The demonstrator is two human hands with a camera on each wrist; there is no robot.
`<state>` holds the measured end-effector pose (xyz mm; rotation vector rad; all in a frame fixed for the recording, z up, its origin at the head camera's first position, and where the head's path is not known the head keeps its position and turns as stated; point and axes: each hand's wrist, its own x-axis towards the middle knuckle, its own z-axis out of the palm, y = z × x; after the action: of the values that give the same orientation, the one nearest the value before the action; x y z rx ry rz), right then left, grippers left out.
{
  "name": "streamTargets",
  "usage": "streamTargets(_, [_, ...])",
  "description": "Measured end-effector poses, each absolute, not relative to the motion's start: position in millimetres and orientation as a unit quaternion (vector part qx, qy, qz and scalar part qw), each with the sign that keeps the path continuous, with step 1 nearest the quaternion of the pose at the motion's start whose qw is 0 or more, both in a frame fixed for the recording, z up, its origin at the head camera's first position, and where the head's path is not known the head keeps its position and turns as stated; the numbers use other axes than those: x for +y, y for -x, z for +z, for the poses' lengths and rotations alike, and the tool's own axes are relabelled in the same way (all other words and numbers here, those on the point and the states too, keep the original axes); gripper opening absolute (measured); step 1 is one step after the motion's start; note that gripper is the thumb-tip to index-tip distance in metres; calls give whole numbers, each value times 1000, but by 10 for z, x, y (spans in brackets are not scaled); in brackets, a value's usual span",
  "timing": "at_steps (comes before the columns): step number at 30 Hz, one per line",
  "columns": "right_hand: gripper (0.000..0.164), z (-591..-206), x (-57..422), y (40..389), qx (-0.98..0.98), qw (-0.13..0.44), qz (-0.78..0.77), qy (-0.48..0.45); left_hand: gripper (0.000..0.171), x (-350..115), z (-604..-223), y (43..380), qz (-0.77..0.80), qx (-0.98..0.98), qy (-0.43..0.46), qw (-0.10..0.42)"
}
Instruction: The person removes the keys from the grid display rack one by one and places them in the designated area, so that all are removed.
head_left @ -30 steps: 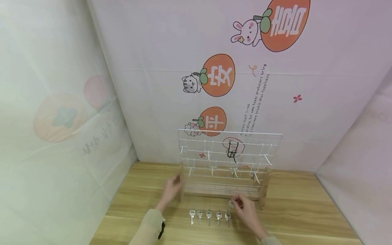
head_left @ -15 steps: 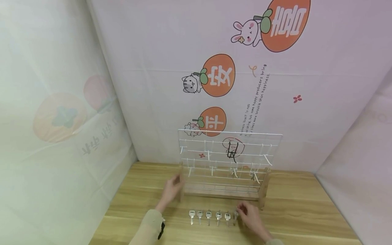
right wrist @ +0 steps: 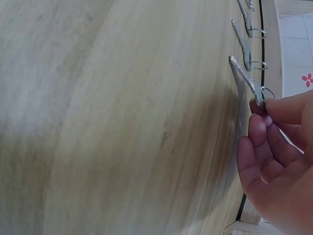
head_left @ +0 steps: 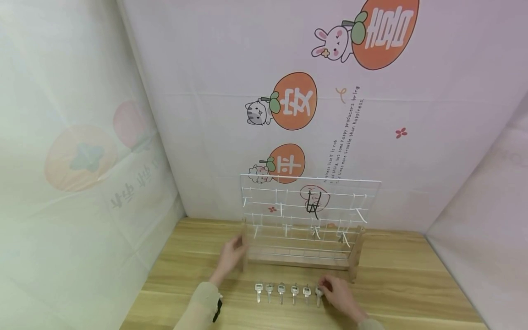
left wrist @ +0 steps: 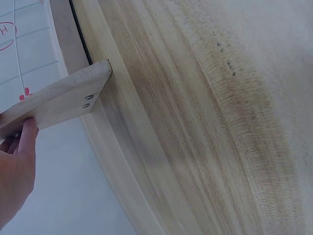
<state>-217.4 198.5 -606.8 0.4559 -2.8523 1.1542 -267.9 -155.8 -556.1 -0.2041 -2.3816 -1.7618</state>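
My right hand (head_left: 339,293) pinches a silver key (right wrist: 245,76) by its head; the key's blade points toward me and a small ring hangs from the head. This key is at the right end of a row of several similar keys (head_left: 281,288) laid side by side on the wooden table. My left hand (head_left: 230,257) grips the left wooden side post (left wrist: 63,100) of a white wire rack (head_left: 311,180), thumb on the outer face, other fingers partly hidden behind it. Keys (head_left: 342,236) hang from two of the rack's lower hooks on the right.
White hooks (head_left: 286,230) stick out from the grid at two heights, plus one black hook (head_left: 312,207). A wooden crossbar (head_left: 297,262) joins the rack's posts behind the keys. Pale printed cloth (head_left: 222,137) surrounds the table (head_left: 412,284) at the back and sides.
My right hand has moved slightly right and toward me, bringing its key from above the row down to the row's right end. My left hand has stayed at the post.
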Motion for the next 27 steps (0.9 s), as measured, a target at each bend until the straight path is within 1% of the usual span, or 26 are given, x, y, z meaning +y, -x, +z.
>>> streamTargets(5, [5,-6091,1986,2191,-916,16,362,-171,52,-1557,-5466,2629,-592,-798,74,79])
streamTargets(9, [5,-6101,1975,2200,-918,19,353,-179,52,-1566,-5571,2680,-588,-801,70,87])
streamTargets(14, [8,-6105,1962,2203,-920,21,345,-184,53,-1613,-5707,2759,-581,-807,69,80])
streamTargets(20, [10,-6123,1955,2206,-920,29,345,-184,55,-1648,-5730,2792,-584,-805,74,67])
streamTargets(27, [12,-6151,1948,2208,-920,37,347,-178,54,-1640,-5724,2787,-584,-806,68,73])
